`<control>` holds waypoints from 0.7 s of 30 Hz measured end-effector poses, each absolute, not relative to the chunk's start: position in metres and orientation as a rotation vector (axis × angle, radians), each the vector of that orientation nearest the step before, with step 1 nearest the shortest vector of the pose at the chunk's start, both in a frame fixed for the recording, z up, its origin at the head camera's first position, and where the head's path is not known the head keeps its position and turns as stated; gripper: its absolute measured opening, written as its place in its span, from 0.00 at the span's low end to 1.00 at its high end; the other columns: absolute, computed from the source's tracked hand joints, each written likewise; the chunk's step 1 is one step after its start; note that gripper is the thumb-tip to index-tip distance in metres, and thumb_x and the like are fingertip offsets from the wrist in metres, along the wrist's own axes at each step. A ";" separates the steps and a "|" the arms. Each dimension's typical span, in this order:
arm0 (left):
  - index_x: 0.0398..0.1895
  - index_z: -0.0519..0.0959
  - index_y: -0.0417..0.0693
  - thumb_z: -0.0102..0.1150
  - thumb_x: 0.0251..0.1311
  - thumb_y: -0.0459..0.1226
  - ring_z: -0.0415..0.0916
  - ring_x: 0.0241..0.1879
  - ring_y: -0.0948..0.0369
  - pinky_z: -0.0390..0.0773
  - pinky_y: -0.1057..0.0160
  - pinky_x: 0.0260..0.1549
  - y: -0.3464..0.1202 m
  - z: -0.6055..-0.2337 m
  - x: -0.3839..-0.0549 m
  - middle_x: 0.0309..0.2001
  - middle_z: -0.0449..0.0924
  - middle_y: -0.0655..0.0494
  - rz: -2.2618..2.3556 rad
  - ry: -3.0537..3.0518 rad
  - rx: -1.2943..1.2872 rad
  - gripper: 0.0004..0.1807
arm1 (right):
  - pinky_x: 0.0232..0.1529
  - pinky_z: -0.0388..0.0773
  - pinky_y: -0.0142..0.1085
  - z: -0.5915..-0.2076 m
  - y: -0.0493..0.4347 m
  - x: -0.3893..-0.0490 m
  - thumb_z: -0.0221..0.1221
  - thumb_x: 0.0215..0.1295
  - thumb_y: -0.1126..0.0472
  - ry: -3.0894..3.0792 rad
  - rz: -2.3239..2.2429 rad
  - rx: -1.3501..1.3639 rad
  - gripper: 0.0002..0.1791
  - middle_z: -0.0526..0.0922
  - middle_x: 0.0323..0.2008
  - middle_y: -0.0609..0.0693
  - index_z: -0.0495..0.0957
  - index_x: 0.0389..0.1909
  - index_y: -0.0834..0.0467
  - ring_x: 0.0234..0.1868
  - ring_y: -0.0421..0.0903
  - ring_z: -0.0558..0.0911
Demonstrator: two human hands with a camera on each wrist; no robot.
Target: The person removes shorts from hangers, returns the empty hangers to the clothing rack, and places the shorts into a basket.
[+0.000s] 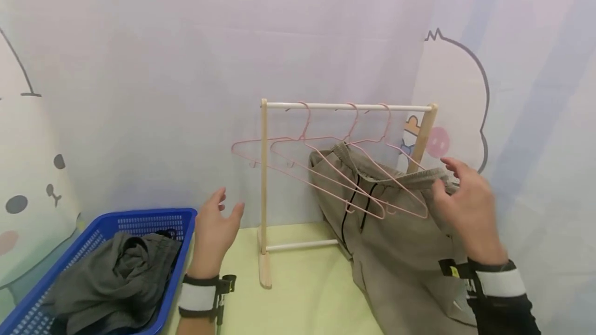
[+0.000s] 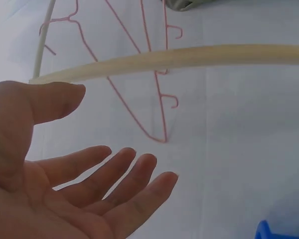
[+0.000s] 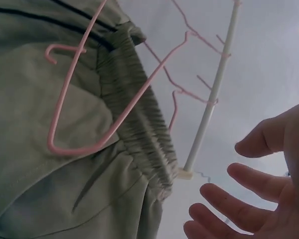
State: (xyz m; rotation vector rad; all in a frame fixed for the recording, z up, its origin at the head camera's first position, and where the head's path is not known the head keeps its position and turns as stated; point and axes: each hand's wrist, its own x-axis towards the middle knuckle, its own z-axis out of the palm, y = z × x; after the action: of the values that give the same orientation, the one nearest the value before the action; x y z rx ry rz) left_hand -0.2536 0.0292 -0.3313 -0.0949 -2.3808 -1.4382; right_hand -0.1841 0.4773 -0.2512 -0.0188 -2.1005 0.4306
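Observation:
Olive-grey drawstring pants point(image 1: 391, 252) hang by the waistband at the right part of a small wooden rack point(image 1: 263, 169). Three pink wire hangers point(image 1: 326, 164) hook over the rack's white rail point(image 1: 326, 106), two of them with bare arms crossing in front of the pants. My right hand point(image 1: 470, 211) is beside the right end of the waistband point(image 3: 139, 114), fingers spread and a gap to the cloth in the right wrist view. My left hand point(image 1: 216, 234), palm facing the rack with thumb and fingers apart, holds nothing left of the near post.
A blue plastic basket point(image 1: 179, 268) at the left contains crumpled dark grey clothing point(image 1: 116, 278). The rack stands on a pale yellow tabletop point(image 1: 298, 293), with a light printed curtain point(image 1: 163, 92) behind. A white lower bar point(image 1: 302, 245) joins the rack's base.

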 end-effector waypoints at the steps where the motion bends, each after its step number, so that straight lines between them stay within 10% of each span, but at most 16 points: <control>1: 0.79 0.62 0.41 0.60 0.72 0.44 0.68 0.70 0.40 0.71 0.38 0.64 0.036 -0.333 -0.259 0.73 0.68 0.39 -1.449 -2.369 -0.112 0.37 | 0.51 0.72 0.64 -0.249 0.484 -0.188 0.58 0.68 0.61 -2.150 0.397 -0.029 0.28 0.80 0.57 0.72 0.74 0.68 0.65 0.54 0.72 0.78; 15: 0.80 0.60 0.42 0.58 0.76 0.39 0.74 0.65 0.39 0.80 0.41 0.56 0.095 -0.381 -0.327 0.69 0.73 0.36 -1.615 -2.202 -0.338 0.34 | 0.48 0.75 0.67 -0.260 0.517 -0.221 0.54 0.79 0.46 -2.462 0.331 -0.003 0.35 0.79 0.54 0.78 0.66 0.71 0.69 0.52 0.75 0.80; 21: 0.73 0.71 0.38 0.56 0.77 0.35 0.79 0.59 0.40 0.82 0.42 0.52 0.095 -0.383 -0.339 0.59 0.80 0.34 -1.588 -2.166 -0.338 0.25 | 0.26 0.70 0.44 -0.264 0.525 -0.220 0.51 0.82 0.46 -2.522 0.298 0.034 0.22 0.74 0.22 0.56 0.74 0.47 0.64 0.25 0.52 0.75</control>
State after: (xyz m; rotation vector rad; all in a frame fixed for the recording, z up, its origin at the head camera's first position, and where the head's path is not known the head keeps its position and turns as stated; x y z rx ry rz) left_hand -0.3392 0.0954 -0.3833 -0.3377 -2.1658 -1.5875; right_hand -0.2199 0.5251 -0.2636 0.0338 -2.5218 0.2980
